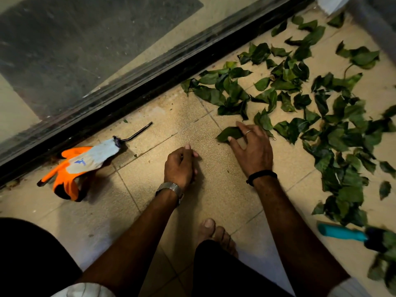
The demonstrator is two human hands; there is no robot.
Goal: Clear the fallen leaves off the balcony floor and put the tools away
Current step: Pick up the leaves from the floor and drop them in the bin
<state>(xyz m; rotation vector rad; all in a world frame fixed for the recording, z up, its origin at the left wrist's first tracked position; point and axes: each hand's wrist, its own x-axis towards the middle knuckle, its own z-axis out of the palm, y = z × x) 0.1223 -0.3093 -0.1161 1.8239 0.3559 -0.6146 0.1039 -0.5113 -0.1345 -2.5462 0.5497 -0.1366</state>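
Barely begun: right hand [251, 147] pinches one leaf [228, 133]; left hand [181, 166] clenched, empty; leaves [334, 129] beyond, gloves [79, 166] unstowed.

Leaves [310, 108] lay scattered over the floor's [171, 116] right side; a glove [85, 166] lay at its left, beside the door track [150, 86], a brush [342, 233] near the right edge.

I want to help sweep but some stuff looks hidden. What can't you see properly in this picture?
All in the head view:
- Teal-handled tool: its working end is blurred and buried under leaves.
- Left hand: fingers curled under, so whether it holds anything is unclear.
- Bent metal rod: one end hidden under the orange glove.
- White object: cut off by the top edge.
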